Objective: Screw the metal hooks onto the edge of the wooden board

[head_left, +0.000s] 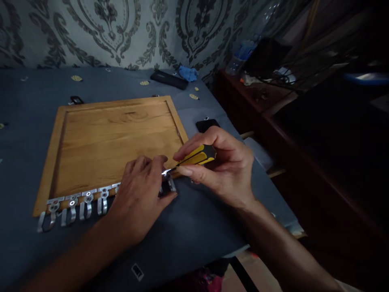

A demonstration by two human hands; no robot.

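Note:
A yellow-and-black screwdriver (197,155) is pinched in my right hand (234,168), its shaft slanting down to the left. Its tip meets a metal hook (171,184) at the near right corner of a framed wooden board (118,138). My left hand (138,198) is closed around the board's near edge beside that tip, index finger above and thumb below, steadying the hook. Several silver hooks (88,202) line the near edge to the left, with screw heads showing. My left hand covers part of the row.
On the blue-grey cloth (194,227) lie a long black case (169,79), a crumpled blue cloth (188,73) and a dark flat object (208,125). Patterned wallpaper rises behind. To the right stands a dark red cabinet (243,91) with a plastic bottle (240,56) and cables.

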